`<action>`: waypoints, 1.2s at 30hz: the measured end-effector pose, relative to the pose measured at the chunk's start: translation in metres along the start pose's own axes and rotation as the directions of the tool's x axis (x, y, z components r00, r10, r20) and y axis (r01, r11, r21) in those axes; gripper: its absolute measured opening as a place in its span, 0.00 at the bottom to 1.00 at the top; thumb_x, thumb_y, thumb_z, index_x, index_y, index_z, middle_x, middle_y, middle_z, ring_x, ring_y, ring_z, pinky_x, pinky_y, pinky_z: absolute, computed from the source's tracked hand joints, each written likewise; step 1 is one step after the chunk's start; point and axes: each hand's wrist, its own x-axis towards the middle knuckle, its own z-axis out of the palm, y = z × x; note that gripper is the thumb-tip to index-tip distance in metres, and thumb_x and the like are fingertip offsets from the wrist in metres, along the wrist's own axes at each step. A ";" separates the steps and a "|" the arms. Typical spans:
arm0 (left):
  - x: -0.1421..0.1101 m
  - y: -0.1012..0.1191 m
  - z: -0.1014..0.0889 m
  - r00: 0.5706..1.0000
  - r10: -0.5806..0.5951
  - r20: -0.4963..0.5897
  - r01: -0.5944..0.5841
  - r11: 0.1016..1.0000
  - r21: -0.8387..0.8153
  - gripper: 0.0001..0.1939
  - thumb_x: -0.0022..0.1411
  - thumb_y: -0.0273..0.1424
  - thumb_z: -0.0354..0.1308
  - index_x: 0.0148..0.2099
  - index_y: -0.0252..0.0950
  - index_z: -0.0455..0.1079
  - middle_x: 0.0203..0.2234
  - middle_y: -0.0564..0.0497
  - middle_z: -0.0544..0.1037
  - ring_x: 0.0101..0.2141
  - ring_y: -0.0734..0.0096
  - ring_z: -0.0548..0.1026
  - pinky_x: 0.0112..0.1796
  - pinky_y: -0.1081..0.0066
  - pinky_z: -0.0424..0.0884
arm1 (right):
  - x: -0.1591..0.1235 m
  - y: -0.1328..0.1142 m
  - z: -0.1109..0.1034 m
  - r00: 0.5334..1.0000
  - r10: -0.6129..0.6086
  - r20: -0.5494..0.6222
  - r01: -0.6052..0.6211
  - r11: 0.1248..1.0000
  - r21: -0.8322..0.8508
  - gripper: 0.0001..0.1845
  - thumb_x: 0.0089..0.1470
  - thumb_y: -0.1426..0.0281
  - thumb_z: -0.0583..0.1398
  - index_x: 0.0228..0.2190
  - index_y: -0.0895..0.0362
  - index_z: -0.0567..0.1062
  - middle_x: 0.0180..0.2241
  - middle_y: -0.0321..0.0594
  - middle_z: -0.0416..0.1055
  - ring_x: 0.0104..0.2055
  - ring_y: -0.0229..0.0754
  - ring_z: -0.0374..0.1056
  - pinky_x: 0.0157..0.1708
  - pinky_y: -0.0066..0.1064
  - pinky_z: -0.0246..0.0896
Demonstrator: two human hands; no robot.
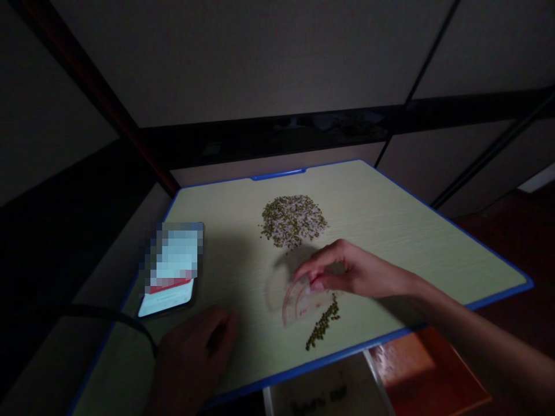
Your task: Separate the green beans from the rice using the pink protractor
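Two fingers and a thumb of our right hand [333, 268] pinch a clear protractor [299, 303] with red marks, just above small green beans [323, 325]; our left hand [195, 352] is curled.

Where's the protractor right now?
In the head view, the protractor is in the right hand, just left of the small line of beans.

Two hands [333, 268] (bare), one phone [171, 266], one protractor [301, 306], two bean clusters [292, 221].

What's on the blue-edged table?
A phone, a spread of greenish beans and a narrow row beside the handheld protractor. What the left hand and right hand cover is hidden.
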 end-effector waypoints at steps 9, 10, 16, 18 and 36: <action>-0.001 -0.003 0.003 1.000 0.008 0.009 -0.008 1.000 0.003 0.18 0.62 0.36 0.45 0.21 0.38 0.59 0.13 0.60 0.63 0.15 0.83 0.63 0.20 0.79 0.58 | -0.041 0.039 -0.043 0.751 0.258 -0.608 -0.385 0.919 -0.085 0.19 0.43 0.68 0.60 0.37 0.64 0.78 0.23 0.41 0.73 0.24 0.40 0.65 0.27 0.34 0.62; -0.001 -0.003 0.003 1.000 0.009 0.004 -0.009 1.000 0.000 0.18 0.62 0.36 0.45 0.21 0.38 0.59 0.13 0.60 0.63 0.15 0.82 0.63 0.21 0.78 0.58 | -0.043 0.042 -0.039 0.741 0.276 -0.612 -0.393 0.918 -0.062 0.19 0.43 0.67 0.59 0.37 0.65 0.78 0.22 0.42 0.72 0.24 0.40 0.65 0.26 0.33 0.62; 0.003 -0.001 0.002 1.000 0.000 0.006 0.000 1.000 -0.005 0.18 0.62 0.37 0.44 0.21 0.38 0.60 0.12 0.60 0.63 0.14 0.83 0.63 0.19 0.78 0.57 | -0.041 0.038 -0.005 0.762 0.305 -0.571 -0.352 0.936 0.031 0.20 0.43 0.69 0.58 0.37 0.67 0.77 0.20 0.38 0.67 0.20 0.35 0.59 0.22 0.29 0.57; 0.004 0.000 0.002 1.000 -0.010 0.003 0.010 1.000 -0.002 0.18 0.62 0.36 0.44 0.20 0.38 0.60 0.12 0.60 0.63 0.14 0.82 0.63 0.19 0.77 0.57 | -0.040 0.033 0.006 0.775 0.306 -0.553 -0.331 0.942 0.057 0.20 0.43 0.69 0.58 0.38 0.67 0.77 0.19 0.36 0.65 0.20 0.34 0.58 0.21 0.28 0.56; 0.008 0.002 -0.001 0.992 -0.110 0.064 0.113 0.992 -0.053 0.18 0.58 0.37 0.45 0.18 0.37 0.60 0.12 0.58 0.63 0.15 0.79 0.63 0.20 0.76 0.56 | -0.043 0.011 0.054 0.751 0.325 -0.575 -0.346 0.935 0.076 0.20 0.44 0.71 0.56 0.38 0.68 0.77 0.22 0.39 0.69 0.23 0.37 0.63 0.23 0.28 0.57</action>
